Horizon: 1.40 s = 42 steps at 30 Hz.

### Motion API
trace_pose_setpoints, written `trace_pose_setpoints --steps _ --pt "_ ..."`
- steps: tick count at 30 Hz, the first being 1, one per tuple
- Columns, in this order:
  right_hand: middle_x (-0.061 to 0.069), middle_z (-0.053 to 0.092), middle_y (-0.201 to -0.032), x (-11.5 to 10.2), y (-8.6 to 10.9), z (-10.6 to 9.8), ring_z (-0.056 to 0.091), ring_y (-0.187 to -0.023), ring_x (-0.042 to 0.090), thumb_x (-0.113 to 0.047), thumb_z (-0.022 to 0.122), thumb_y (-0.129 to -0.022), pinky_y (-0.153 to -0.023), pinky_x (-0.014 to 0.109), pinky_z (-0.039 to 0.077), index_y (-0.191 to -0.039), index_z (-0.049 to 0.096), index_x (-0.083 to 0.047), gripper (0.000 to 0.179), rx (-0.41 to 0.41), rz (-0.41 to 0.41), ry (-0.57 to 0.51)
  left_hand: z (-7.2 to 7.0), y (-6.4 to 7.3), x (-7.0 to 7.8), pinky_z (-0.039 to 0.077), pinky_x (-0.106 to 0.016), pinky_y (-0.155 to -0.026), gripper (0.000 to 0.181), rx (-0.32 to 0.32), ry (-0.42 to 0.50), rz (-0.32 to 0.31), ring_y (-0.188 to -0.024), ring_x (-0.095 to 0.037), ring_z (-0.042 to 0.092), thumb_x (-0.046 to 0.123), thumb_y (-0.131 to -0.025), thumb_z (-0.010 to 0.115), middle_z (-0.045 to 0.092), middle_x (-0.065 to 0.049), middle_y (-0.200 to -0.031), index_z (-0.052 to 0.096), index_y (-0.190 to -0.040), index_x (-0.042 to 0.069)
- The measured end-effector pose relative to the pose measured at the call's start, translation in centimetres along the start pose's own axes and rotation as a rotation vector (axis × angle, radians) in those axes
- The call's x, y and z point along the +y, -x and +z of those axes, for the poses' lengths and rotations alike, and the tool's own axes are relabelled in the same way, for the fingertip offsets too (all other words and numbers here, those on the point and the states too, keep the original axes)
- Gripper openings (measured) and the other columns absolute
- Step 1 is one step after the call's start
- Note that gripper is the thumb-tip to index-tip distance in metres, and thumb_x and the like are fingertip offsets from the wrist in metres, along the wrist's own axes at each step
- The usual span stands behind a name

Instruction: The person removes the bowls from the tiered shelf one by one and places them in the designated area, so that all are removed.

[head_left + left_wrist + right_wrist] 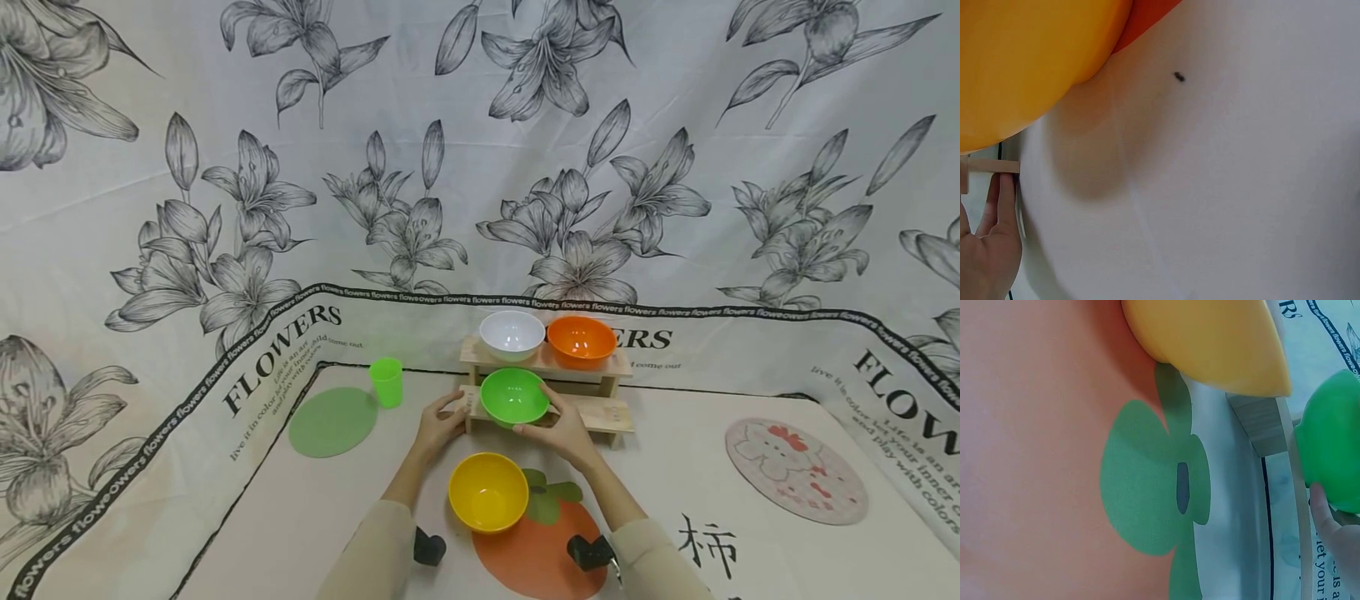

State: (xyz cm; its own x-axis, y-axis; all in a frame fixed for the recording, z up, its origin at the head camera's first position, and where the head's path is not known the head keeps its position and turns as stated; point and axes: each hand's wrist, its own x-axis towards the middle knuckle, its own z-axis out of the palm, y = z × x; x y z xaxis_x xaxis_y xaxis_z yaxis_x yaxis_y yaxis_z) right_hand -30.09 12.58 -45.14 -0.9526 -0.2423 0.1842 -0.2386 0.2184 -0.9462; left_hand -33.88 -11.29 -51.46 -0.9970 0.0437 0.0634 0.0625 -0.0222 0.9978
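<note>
A green bowl [514, 397] is on the lower step of a small two-tier wooden shelf [609, 413]. My right hand [561, 427] holds the bowl by its right side, with the thumb in front near its base. In the right wrist view, a digit presses against the green bowl [1335, 444]. At the lower step's left end, my left hand [441, 425] touches the wood with fairly straight fingers. The left wrist view shows those fingers [1006, 203] against the shelf edge [997, 166]. Nearer my body, a yellow bowl [489, 493] stands on the table between my forearms.
On the upper step sit a white bowl [512, 335] and an orange bowl [582, 342]. Left of the shelf are a green cup [387, 383] and a round green mat [333, 422]. A pink patterned mat [797, 472] lies at right. Flowered cloth [420, 225] hangs behind.
</note>
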Motion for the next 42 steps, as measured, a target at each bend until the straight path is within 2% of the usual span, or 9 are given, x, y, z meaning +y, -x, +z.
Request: trace_pose_setpoints --steps 7,14,18,22,26,28,30,37,42 --pt "0.025 0.026 -0.149 0.8 0.4 0.0 0.037 -0.13 0.04 -0.011 0.079 -0.075 -0.104 0.046 0.04 -0.146 0.028 0.002 0.088 0.024 -0.041 0.013 0.0 0.0 0.1 0.058 -0.032 -0.077 0.044 0.021 -0.013 -0.007 -0.082 -0.015 0.063 0.012 -0.09 0.064 0.065 -0.021 -0.1 0.053 -0.131 0.001" --pt "0.024 0.032 -0.147 0.7 1.7 -0.5 0.031 -0.134 0.039 -0.014 0.081 -0.073 -0.108 0.049 0.034 -0.144 0.031 0.002 0.089 0.052 -0.037 0.06 0.1 -0.2 -0.3 0.058 -0.032 -0.077 0.045 0.017 -0.008 -0.015 -0.079 -0.013 0.062 0.013 -0.09 0.064 0.066 -0.017 -0.096 0.053 -0.132 0.002" --pt "0.024 0.034 -0.146 0.6 2.7 -0.8 0.043 -0.125 0.04 -0.011 0.08 -0.073 -0.103 0.045 0.042 -0.145 0.032 0.001 0.087 0.037 -0.041 0.043 0.0 -0.2 -0.3 0.058 -0.033 -0.078 0.045 0.009 -0.003 -0.021 -0.079 -0.013 0.063 0.013 -0.09 0.064 0.066 -0.016 -0.094 0.052 -0.132 0.002" --pt "0.026 0.034 -0.145 0.6 3.7 -1.1 0.052 -0.113 0.04 -0.005 0.079 -0.074 -0.091 0.035 0.053 -0.145 0.03 0.001 0.086 0.014 -0.057 -0.013 0.0 0.4 0.7 0.056 -0.04 -0.082 0.045 -0.006 0.007 -0.013 -0.082 -0.017 0.063 0.01 -0.09 0.063 0.065 -0.02 -0.098 0.05 -0.132 -0.002" --pt "0.028 0.033 -0.144 0.5 4.6 -1.5 0.052 -0.112 0.042 -0.001 0.078 -0.074 -0.089 0.033 0.054 -0.144 0.029 0.005 0.086 0.009 -0.096 -0.047 0.1 1.0 1.8 0.054 -0.045 -0.085 0.045 -0.02 0.014 -0.009 -0.086 -0.02 0.064 0.007 -0.091 0.061 0.063 -0.024 -0.102 0.048 -0.132 -0.005" --pt "0.029 0.033 -0.144 0.6 5.0 -1.7 0.052 -0.112 0.043 0.0 0.078 -0.073 -0.089 0.034 0.054 -0.144 0.029 0.006 0.086 0.018 -0.103 -0.051 0.1 1.1 1.9 0.054 -0.045 -0.085 0.045 -0.021 0.022 -0.008 -0.086 -0.02 0.063 0.007 -0.091 0.061 0.063 -0.025 -0.103 0.048 -0.132 -0.005" --pt "0.029 0.034 -0.144 0.7 5.5 -1.8 0.053 -0.111 0.043 0.0 0.078 -0.073 -0.089 0.036 0.054 -0.144 0.029 0.005 0.086 0.025 -0.091 -0.048 0.1 1.0 1.8 0.055 -0.042 -0.084 0.045 -0.017 0.03 -0.006 -0.086 -0.019 0.063 0.007 -0.09 0.061 0.063 -0.025 -0.102 0.049 -0.132 -0.005" --pt "0.03 0.031 -0.143 1.0 7.1 -2.3 0.053 -0.111 0.043 0.0 0.078 -0.073 -0.089 0.033 0.054 -0.145 0.027 0.004 0.088 0.024 0.018 -0.079 -0.1 0.1 -0.1 0.056 -0.037 -0.083 0.046 -0.014 0.031 0.006 -0.084 -0.015 0.064 0.011 -0.091 0.063 0.065 -0.019 -0.099 0.05 -0.133 -0.002" --pt "0.031 0.026 -0.146 1.4 8.2 -2.6 0.053 -0.111 0.044 0.002 0.077 -0.074 -0.088 0.034 0.054 -0.145 0.025 0.006 0.088 0.016 0.053 -0.107 -0.1 0.2 0.2 0.054 -0.041 -0.087 0.047 -0.024 0.044 -0.008 -0.087 -0.017 0.064 0.011 -0.091 0.063 0.065 -0.018 -0.098 0.049 -0.134 -0.002"
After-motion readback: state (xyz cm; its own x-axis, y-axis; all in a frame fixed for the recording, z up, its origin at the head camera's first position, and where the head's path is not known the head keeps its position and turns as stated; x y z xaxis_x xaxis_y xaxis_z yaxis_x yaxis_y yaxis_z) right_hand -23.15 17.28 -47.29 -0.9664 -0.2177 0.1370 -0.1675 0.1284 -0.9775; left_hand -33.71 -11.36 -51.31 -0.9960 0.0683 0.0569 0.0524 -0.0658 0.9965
